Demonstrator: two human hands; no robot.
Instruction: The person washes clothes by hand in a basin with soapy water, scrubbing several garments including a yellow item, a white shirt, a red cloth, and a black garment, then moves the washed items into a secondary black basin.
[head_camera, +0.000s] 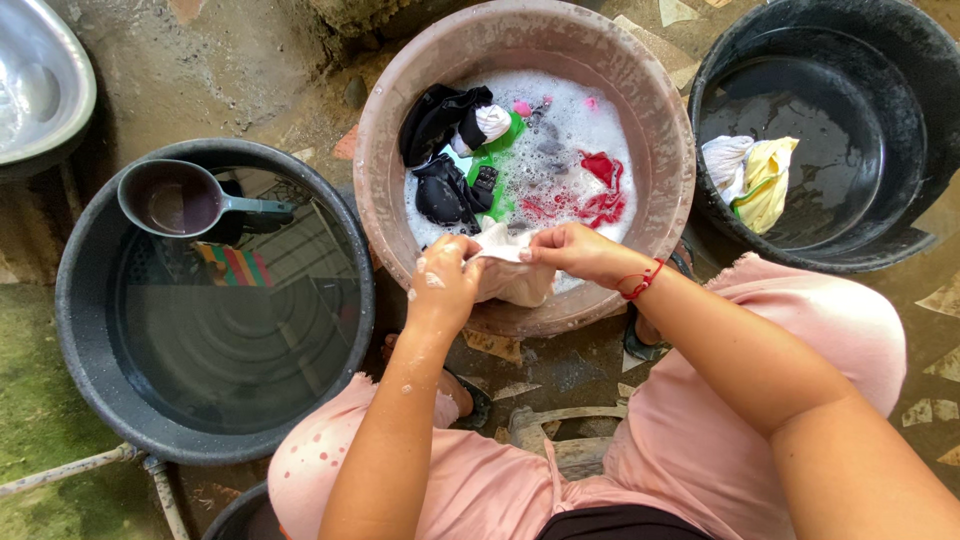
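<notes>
Left hand (445, 280) and right hand (570, 250) both clenched on white cloth (505, 262) at near rim of soapy pink basin (665, 170). Best scrubbed over suds, gripped close together.

A small white cloth (505, 262) is hanging bunched and wet over the near rim of the pinkish-brown basin (672, 160), its top edge pulled taut while the rest is sagging down in soft folds against the basin's outer wall (specks of suds are clinging to it). It is sitting just clear of the foamy water, nearest the person's knees.
</notes>
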